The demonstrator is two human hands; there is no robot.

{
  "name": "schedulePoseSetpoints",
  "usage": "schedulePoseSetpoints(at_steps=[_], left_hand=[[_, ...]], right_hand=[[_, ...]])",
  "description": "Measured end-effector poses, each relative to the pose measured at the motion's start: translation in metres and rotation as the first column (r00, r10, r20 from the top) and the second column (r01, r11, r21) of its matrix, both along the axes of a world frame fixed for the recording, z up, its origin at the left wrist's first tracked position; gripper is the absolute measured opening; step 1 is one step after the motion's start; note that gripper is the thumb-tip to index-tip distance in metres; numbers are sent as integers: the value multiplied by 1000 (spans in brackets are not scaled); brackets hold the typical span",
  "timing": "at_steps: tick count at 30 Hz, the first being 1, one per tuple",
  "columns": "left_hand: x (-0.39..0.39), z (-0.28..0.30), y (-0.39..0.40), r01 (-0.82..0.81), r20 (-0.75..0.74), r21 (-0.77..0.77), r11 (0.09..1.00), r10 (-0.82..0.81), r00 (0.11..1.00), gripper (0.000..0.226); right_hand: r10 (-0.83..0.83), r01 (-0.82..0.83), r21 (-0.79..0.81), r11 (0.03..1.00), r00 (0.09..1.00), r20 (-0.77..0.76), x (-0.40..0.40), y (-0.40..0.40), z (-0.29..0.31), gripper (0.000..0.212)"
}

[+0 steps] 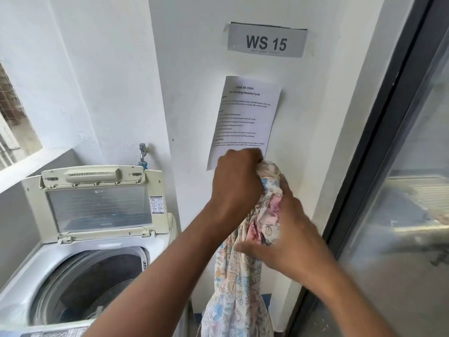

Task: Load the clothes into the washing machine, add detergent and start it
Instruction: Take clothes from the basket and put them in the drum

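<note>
A pale floral cloth point(239, 283) hangs in front of the white wall, right of the washing machine. My left hand point(237, 181) is fisted around its top end. My right hand point(289, 229) grips the bunched fabric just below that, fingers wrapped round it. The white top-loading washing machine point(31, 271) stands at the lower left with its lid point(97, 205) raised upright. Its drum point(94, 285) is open and dark inside, with some fabric faintly visible at the bottom.
A printed instruction sheet point(245, 117) and a "WS 15" sign point(266, 41) are taped to the wall. A tap point(142, 153) sticks out behind the machine. A dark-framed glass door point(401, 166) runs along the right. A window ledge point(29, 164) is at left.
</note>
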State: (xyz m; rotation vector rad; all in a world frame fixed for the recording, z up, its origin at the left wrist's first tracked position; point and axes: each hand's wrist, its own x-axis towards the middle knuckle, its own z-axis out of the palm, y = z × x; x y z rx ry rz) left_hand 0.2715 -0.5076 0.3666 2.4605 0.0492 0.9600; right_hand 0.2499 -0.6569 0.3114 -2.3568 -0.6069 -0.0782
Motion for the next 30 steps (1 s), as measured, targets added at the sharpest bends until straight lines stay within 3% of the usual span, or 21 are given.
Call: schedulePoseSetpoints(at_steps=[2,6,9,12,14,16,18,20,21,23,26,28,30], left_hand=[[-1,13,-16,55,38,32,998,-57,998,28],[-8,29,-40,158,64,217,963,-176,982,30],[-16,27,-37,258,161,261,930,-306,938,43],[-24,13,-16,352,324,87,932,-361,874,59],[-31,-14,-3,323,361,-26,946,-293,885,74],[-38,-51,4,261,265,-143,955,-217,940,98],[-41,-88,7,172,39,-239,956,-167,985,121],[-39,-115,7,42,-209,-237,971,-93,973,131],[-37,-124,6,2,-288,-260,966,-79,954,125],[-30,-134,5,-42,-334,-385,922,-96,938,84],[-21,-126,9,-105,-317,-440,892,-44,947,23],[-22,-117,10,-88,-269,-509,856,-61,961,18],[-25,-106,10,-45,-193,-637,769,-102,976,27]], right_hand=[[-130,131,115,985,991,-14,2,26,-22,121],[-237,261,369,892,965,-108,30,45,-41,20],[-157,272,679,682,961,-227,47,44,-25,39],[-102,209,813,544,978,-183,62,38,-3,31],[-59,192,860,473,981,-187,71,34,11,40],[25,198,919,341,975,-219,76,29,25,46],[135,283,937,206,940,-313,77,26,39,47],[277,355,926,126,884,-377,76,26,47,53],[356,361,927,103,857,-373,78,25,49,57],[470,356,931,75,811,-348,75,25,51,59],[566,349,936,56,761,-317,70,22,48,40],[588,363,931,41,744,-317,66,16,39,42],[573,382,918,103,732,-369,65,9,26,47]])
